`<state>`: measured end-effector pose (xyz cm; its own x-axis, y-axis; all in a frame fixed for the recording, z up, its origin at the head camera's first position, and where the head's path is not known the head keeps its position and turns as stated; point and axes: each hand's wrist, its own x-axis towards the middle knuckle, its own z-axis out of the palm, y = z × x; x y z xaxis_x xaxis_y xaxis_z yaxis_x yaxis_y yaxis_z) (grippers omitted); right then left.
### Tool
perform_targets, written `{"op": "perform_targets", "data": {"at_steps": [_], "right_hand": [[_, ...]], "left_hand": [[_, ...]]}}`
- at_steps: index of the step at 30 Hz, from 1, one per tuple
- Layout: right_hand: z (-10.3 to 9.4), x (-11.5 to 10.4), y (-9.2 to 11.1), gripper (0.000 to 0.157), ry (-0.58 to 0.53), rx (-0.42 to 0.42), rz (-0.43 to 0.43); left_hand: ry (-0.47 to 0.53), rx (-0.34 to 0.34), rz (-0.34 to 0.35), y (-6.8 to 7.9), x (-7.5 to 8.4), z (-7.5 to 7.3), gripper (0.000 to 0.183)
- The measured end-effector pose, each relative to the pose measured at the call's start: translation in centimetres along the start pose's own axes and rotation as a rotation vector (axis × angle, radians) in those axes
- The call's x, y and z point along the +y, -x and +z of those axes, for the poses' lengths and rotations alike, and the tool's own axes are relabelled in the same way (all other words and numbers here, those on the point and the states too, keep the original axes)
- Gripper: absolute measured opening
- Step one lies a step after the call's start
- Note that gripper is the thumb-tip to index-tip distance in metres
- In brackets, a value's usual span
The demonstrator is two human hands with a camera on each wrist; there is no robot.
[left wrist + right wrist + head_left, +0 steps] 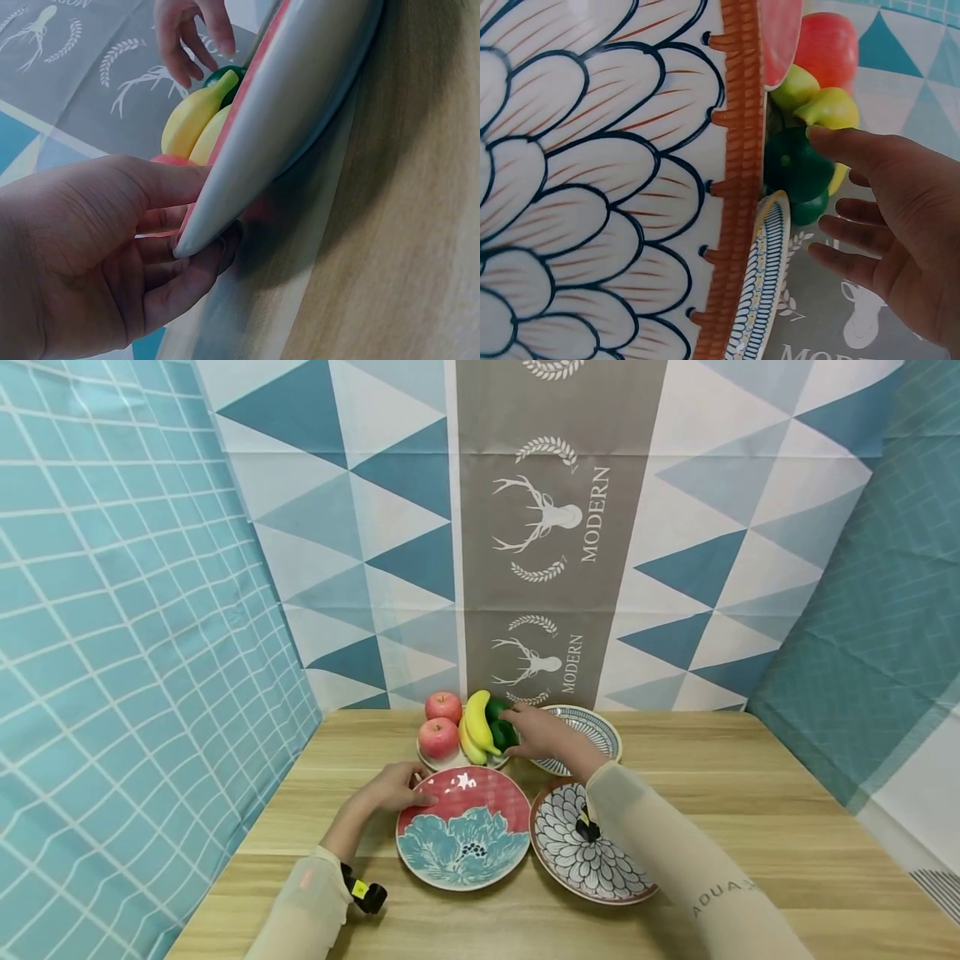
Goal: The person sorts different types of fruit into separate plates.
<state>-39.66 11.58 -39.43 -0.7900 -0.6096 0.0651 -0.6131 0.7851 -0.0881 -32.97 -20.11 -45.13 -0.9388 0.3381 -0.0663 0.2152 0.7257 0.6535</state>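
Note:
My left hand (396, 787) grips the left rim of a red plate with a blue flower (465, 827), thumb over the edge and fingers beneath. In the left wrist view the plate's pale underside (292, 90) shows, with a shadow on the wood under it. My right hand (538, 731) is at the dark green fruits (501, 727), its fingers spread and slightly bent. The right wrist view shows the thumb tip close to a round dark green fruit (799, 163). Yellow bananas (478, 727) and two red apples (438, 737) share a white plate (454, 762) with them.
A blue-patterned plate (611, 745) stands at the back, partly behind my right hand. A brown-rimmed plate with petals (577, 868) lies under my right forearm, beside the red plate. Patterned cloth (405, 527) rises behind the wooden table (750, 827).

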Motion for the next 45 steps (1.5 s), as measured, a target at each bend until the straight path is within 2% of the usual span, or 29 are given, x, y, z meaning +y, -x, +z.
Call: {"op": "perform_targets", "data": {"at_steps": [4, 9, 20, 26, 32, 39, 45], "right_hand": [[0.8, 0.0, -0.6, 0.072, -0.006, -0.013, 0.023], [1.5, 0.0, -1.3, 0.07, -0.017, -0.002, 0.011], [1.6, -0.4, -2.5, 0.063, -0.008, 0.019, 0.04], [2.0, -0.5, -3.0, 0.058, -0.018, 0.027, 0.074], [2.0, -0.5, -2.6, 0.058, -0.036, 0.035, 0.067], [1.1, -0.4, -1.3, 0.058, -0.102, 0.116, 0.044], [0.6, -0.2, -0.3, 0.059, -0.141, 0.139, 0.059]], "left_hand": [[-0.006, -0.005, 0.016, 0.1, 0.0, 0.0, 0.027], [-0.015, -0.008, 0.019, 0.1, -0.1, 0.0, 0.028], [-0.014, -0.014, 0.006, 0.1, 0.2, -0.2, 0.03], [-0.001, -0.019, -0.024, 0.1, 0.4, -0.1, 0.03], [0.005, -0.016, -0.036, 0.1, 0.4, -0.1, 0.028], [0.018, -0.013, -0.036, 0.1, 0.3, 0.0, 0.028], [0.004, -0.011, -0.027, 0.0, 0.4, 0.0, 0.027]]}}
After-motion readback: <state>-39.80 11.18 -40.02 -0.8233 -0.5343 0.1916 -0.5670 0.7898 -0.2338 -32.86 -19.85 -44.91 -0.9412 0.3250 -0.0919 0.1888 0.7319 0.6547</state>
